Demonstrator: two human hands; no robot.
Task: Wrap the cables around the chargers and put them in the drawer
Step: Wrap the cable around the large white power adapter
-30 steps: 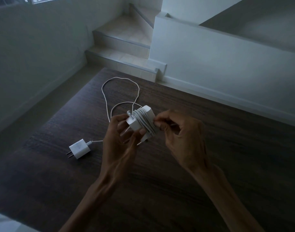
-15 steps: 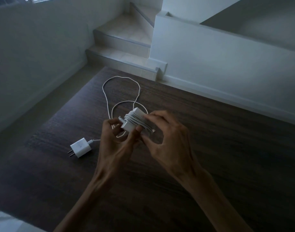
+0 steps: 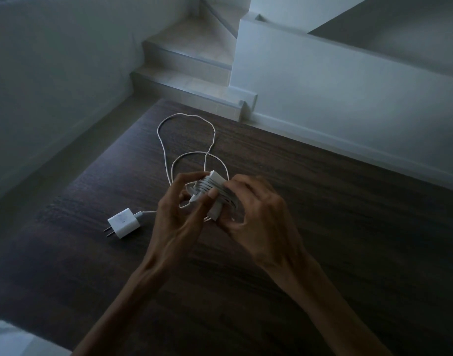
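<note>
Bench (image 3: 348, 227) far edge near stairs (image 3: 189, 73), left edge by floor; bare wood right of hands

Wrapped charger (image 3: 215, 187) white, cable coiled round it, held above bench centre; left hand (image 3: 179, 217) fingers and right hand (image 3: 258, 214) fingers clamped on it

Second charger (image 3: 123, 223) lies at left, loose cable (image 3: 187, 140) looping behind

Dark wood grain, dim pale walls
</note>
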